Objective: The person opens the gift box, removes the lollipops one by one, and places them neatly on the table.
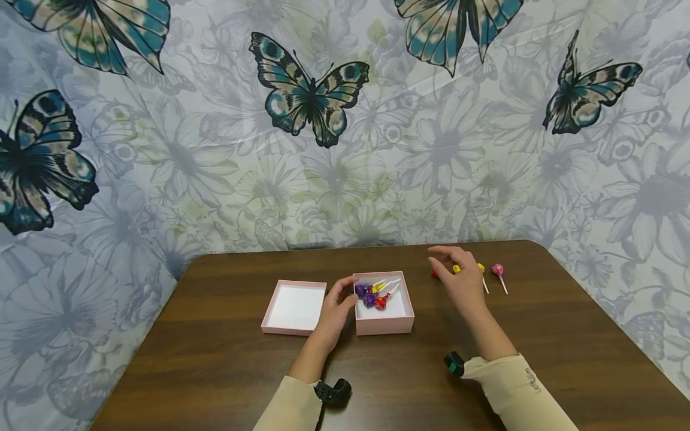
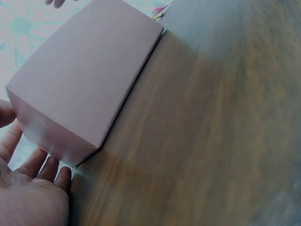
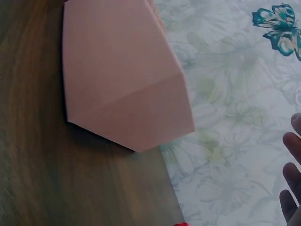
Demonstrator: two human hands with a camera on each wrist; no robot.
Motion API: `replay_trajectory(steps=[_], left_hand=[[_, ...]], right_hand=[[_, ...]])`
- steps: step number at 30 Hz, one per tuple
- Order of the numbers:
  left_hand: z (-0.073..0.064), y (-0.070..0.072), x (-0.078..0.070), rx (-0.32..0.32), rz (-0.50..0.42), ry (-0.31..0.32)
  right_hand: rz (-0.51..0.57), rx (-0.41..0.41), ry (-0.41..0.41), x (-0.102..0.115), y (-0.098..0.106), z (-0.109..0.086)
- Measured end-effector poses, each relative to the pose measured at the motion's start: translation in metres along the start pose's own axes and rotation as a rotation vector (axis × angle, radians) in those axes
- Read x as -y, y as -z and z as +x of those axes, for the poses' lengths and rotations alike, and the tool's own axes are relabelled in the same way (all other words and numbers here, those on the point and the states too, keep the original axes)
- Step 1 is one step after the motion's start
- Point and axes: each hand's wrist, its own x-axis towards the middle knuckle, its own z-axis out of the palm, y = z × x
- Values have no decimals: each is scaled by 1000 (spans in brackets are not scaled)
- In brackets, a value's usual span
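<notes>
A pink box [image 1: 384, 326] with a white inside stands on the table, holding several lollipops: purple ones [image 1: 369, 300], a red one [image 1: 380, 303] and a yellow-wrapped one. Against its left side rests my left hand [image 1: 335, 311], fingers extended along the wall; the left wrist view shows these fingers [image 2: 34, 162] touching the box [image 2: 84, 70]. My right hand [image 1: 463, 284] hovers over the table to the right of the box, thumb and fingers apart, nothing visible between them. Around it lie a red lollipop [image 1: 434, 273], yellow lollipops [image 1: 456, 269] and a pink lollipop [image 1: 498, 269], some partly hidden.
Left of the box lies its pink lid [image 1: 295, 306], white inside facing up. The brown wooden table [image 1: 215, 371] ends at the back against a butterfly-print cloth [image 1: 345, 197]. Dark bands [image 1: 333, 392] sit on both wrists.
</notes>
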Motion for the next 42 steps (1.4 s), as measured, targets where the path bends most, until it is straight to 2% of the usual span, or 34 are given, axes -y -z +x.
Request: replay_trajectory(steps=[8, 18, 28, 32, 42], left_hand=[[0, -2, 2, -6, -15, -11], [2, -2, 4, -4, 1, -6], [0, -1, 4, 3, 0, -16], [-1, -1, 3, 1, 2, -15], [2, 0, 4, -5, -5, -24]], right_hand=[[18, 105, -52, -1, -14, -5], [-23, 311, -142, -2, -29, -5], [-79, 463, -143, 0, -48, -1], [-104, 507, -155, 1, -53, 1], [-190, 553, -160, 5, -60, 7]])
